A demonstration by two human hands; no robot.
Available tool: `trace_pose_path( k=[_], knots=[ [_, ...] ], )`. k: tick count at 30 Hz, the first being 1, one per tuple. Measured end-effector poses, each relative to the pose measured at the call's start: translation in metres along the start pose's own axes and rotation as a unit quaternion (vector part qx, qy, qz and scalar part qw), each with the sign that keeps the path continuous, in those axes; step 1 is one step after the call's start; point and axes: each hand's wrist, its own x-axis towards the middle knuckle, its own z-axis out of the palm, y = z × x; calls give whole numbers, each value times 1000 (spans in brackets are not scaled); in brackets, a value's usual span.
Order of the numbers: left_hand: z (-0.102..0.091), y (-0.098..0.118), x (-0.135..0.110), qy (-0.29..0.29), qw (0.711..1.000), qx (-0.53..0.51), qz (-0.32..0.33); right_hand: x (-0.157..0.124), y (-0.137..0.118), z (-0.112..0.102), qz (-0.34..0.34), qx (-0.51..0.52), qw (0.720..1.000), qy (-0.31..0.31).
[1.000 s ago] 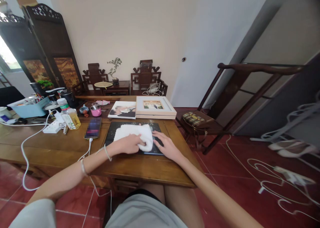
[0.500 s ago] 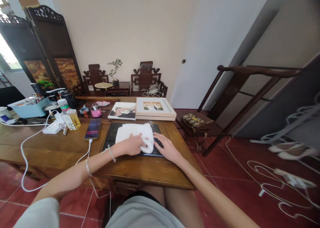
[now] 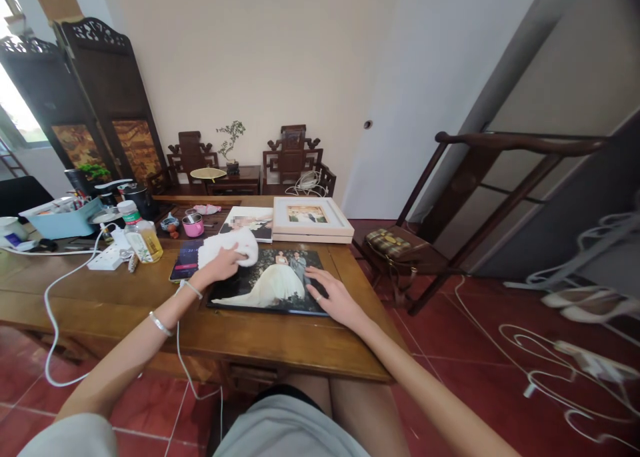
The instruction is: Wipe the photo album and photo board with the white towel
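Observation:
A dark wedding photo panel (image 3: pixel 277 287) lies flat near the front edge of the wooden desk, showing a figure in a long white dress beside one in grey. My left hand (image 3: pixel 225 265) grips a folded white cloth (image 3: pixel 206 251) at the panel's upper left corner. The cloth partly overlaps a phone (image 3: pixel 186 260), which has a white cable plugged in. On the right side of the panel rests my right hand (image 3: pixel 330 295), open, with its fingers spread over the edge.
Behind the panel lie a white-framed picture (image 3: pixel 313 220) and a white photo book (image 3: pixel 245 218). To the left are a pink cup (image 3: pixel 193 225), a bottle of yellow liquid (image 3: pixel 141 233), a power strip (image 3: pixel 107 257) and a blue bin (image 3: pixel 63 218). A wooden chair (image 3: pixel 430 243) stands right.
My left hand has moved the white cloth left and away from me, uncovering the pictured couple and reaching over the phone. My right hand has stayed on the panel's right edge.

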Motion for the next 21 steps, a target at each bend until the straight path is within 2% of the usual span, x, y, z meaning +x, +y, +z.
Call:
trace_pose_path(
  k=[2, 5, 9, 12, 15, 18, 21],
  knots=[
    [0, -9, -2, 10, 1000, 2, -10, 0, 0, 0, 3, 0, 1000, 0],
    [4, -1, -26, 4, 1000, 1, 4, 0, 0, 2, 5, 0, 1000, 2],
    [14, 37, -77, -18, 998, -18, 51, 0, 1, 3, 1, -1, 1000, 14],
    [21, 67, -100, -20, 995, -28, 98, 0, 1, 3, 0, -5, 1000, 14],
    [27, 86, -91, -17, 991, -40, 125, 0, 1, 2, -1, -10, 1000, 3],
    [30, 96, -59, -10, 990, -44, 136, 0, 2, 2, -3, -12, 1000, -3],
    [28, 93, -22, -13, 990, -40, 135, -1, 2, 1, -4, -8, 1000, -3]
  ],
)
